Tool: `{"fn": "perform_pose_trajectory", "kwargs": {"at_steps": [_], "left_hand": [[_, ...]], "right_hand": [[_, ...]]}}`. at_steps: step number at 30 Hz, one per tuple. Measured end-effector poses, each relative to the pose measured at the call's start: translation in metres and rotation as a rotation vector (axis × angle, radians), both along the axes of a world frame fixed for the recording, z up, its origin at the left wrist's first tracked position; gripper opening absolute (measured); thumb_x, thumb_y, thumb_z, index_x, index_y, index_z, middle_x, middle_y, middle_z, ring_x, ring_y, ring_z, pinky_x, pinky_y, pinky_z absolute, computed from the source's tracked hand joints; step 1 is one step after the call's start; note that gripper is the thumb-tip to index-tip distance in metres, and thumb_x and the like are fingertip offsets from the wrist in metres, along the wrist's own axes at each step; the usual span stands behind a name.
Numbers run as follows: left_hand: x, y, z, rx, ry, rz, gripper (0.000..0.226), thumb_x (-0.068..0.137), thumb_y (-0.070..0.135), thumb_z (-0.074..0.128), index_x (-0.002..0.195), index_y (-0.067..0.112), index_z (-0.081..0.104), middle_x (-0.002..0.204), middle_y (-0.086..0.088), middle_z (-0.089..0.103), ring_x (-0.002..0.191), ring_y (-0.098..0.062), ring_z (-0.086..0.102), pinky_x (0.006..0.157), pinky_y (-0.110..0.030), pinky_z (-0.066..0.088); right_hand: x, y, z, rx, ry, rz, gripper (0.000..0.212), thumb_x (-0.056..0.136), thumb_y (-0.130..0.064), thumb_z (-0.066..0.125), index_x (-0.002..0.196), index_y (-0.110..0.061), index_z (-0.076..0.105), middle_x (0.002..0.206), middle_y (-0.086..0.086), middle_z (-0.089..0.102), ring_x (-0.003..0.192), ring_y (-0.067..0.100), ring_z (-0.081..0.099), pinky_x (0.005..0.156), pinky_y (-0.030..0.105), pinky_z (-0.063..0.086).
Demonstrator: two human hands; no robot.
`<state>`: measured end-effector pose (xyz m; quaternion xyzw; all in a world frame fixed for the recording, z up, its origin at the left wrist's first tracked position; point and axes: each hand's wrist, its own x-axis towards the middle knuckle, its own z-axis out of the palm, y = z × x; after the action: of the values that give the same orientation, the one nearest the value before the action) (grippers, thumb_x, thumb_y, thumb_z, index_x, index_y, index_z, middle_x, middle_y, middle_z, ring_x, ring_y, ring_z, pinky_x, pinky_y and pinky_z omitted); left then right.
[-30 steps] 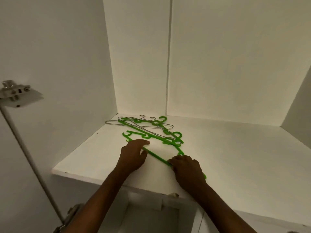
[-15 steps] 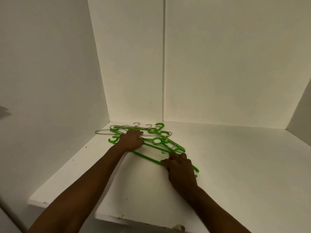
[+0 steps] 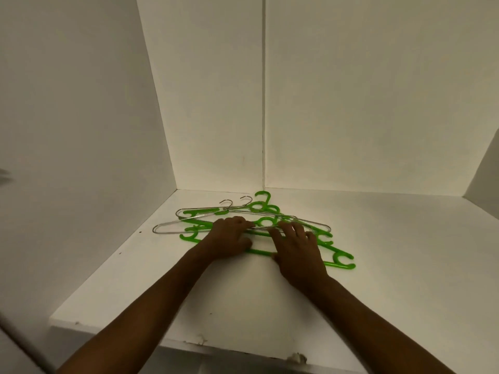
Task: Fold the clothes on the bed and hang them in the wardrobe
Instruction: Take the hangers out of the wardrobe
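Hands sit further in on the wardrobe shelf [image 3: 378, 265] than a sec ago: both were on one green bar nearer the front edge, now they're on top of the tangled hanger pile [image 3: 259, 225] toward the back-left corner. Left hand [image 3: 229, 238] lies on the pile w/ fingers curled over the wire hangers [image 3: 189, 225], thumb below on a green bar; can't tell if it truly grips or just presses. Right hand [image 3: 297, 249] has fingers spread fairly wide and flat across the green plastic hangers [image 3: 337, 257], holding nothing closed. Judging by that, the person is sorting or gathering hangers, i.e. prep only; no clothes in view, nothing hung yet, so the task's clothes are somewhere out of frame. Room: pile is near the left wall and close to the back wall, hooks pointing at the back corner, so pulling toward the front edge looks the free way out. Whole right half of the shelf is open surface. Front edge [image 3: 189, 338] is chipped, well apart from the pile. Snag risk, I'd say: wire and green hooks are interlocked.
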<state>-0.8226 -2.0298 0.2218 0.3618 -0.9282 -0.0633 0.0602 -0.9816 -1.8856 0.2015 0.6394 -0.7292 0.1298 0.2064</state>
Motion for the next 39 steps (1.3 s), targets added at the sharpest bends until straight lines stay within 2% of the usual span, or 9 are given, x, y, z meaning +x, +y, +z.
{"fn": "perform_pose_trajectory", "kwargs": {"at_steps": [3,6,10,15,20,24,27,32,39], "left_hand": [[-0.003,0.016,-0.013,-0.019,0.073,-0.081,0.09,0.069,0.07,0.023,0.144,0.029,0.05,0.154,-0.001,0.04,0.143,-0.021,0.034,0.117,-0.045,0.024],[-0.014,0.034,-0.021,-0.004,0.115,-0.262,0.077,0.08,0.061,0.034,0.144,0.022,0.051,0.145,-0.005,0.051,0.132,-0.026,0.047,0.109,-0.046,0.036],[-0.024,0.056,-0.013,0.049,0.125,-0.346,0.056,0.085,0.041,0.043,0.133,0.017,0.058,0.133,-0.007,0.056,0.12,-0.027,0.05,0.099,-0.042,0.043],[-0.004,0.042,-0.006,-0.219,0.021,-0.235,0.051,0.091,0.058,0.038,0.116,0.02,0.062,0.115,-0.005,0.059,0.105,-0.024,0.056,0.084,-0.037,0.049],[0.014,0.037,-0.009,-0.384,0.017,-0.212,0.039,0.094,0.045,0.034,0.096,0.014,0.058,0.096,-0.008,0.061,0.087,-0.031,0.061,0.064,-0.038,0.048],[0.013,0.048,-0.007,-0.432,-0.01,-0.234,0.023,0.102,0.03,0.048,0.108,0.01,0.057,0.107,-0.012,0.061,0.097,-0.032,0.059,0.072,-0.039,0.045],[0.018,0.057,-0.002,-0.436,0.014,-0.242,0.021,0.104,0.032,0.042,0.108,0.014,0.052,0.106,-0.007,0.063,0.093,-0.029,0.061,0.068,-0.034,0.038],[0.026,0.072,-0.006,-0.494,0.108,-0.309,0.017,0.099,0.039,0.037,0.093,0.023,0.043,0.078,0.003,0.062,0.06,-0.019,0.06,0.048,-0.026,0.033],[0.029,0.099,-0.002,-0.629,0.105,-0.299,0.03,0.101,0.049,0.03,0.085,0.026,0.041,0.058,0.009,0.051,0.037,-0.008,0.033,0.036,-0.019,0.016]], "right_hand": [[-0.004,0.002,-0.002,0.067,-0.008,-0.009,0.074,0.054,-0.039,0.091,0.12,-0.017,0.068,0.122,0.01,0.067,0.112,0.038,0.064,0.08,0.057,0.054],[-0.01,0.005,-0.005,0.131,-0.018,-0.026,0.058,0.067,-0.041,0.081,0.117,-0.016,0.068,0.117,0.009,0.07,0.113,0.039,0.064,0.087,0.063,0.049],[-0.014,0.009,-0.004,0.088,0.006,-0.024,0.03,0.076,-0.037,0.051,0.081,-0.014,0.069,0.081,0.007,0.07,0.09,0.038,0.068,0.075,0.055,0.055],[-0.01,0.018,-0.002,0.014,0.146,-0.054,0.025,0.058,-0.024,0.088,0.072,-0.013,0.07,0.073,0.008,0.065,0.071,0.033,0.065,0.069,0.048,0.055],[-0.008,0.025,0.003,-0.056,0.272,-0.049,0.02,0.055,-0.008,0.08,0.07,-0.012,0.067,0.066,0.007,0.061,0.065,0.03,0.061,0.068,0.043,0.053],[-0.007,0.026,0.006,-0.019,0.292,-0.041,0.02,0.053,-0.011,0.08,0.069,-0.01,0.067,0.064,0.009,0.061,0.061,0.03,0.059,0.062,0.04,0.052],[-0.009,0.031,0.004,0.024,0.253,-0.05,0.028,0.05,-0.018,0.081,0.074,-0.011,0.068,0.069,0.009,0.064,0.066,0.03,0.061,0.065,0.044,0.053],[-0.013,0.048,0.008,0.039,0.161,-0.077,0.036,0.063,-0.043,0.081,0.084,-0.016,0.07,0.075,0.007,0.069,0.076,0.031,0.066,0.083,0.056,0.053],[-0.01,0.077,0.011,-0.09,0.116,0.016,0.033,0.06,-0.03,0.088,0.079,-0.018,0.065,0.068,0.002,0.066,0.068,0.03,0.064,0.08,0.049,0.054]]}}
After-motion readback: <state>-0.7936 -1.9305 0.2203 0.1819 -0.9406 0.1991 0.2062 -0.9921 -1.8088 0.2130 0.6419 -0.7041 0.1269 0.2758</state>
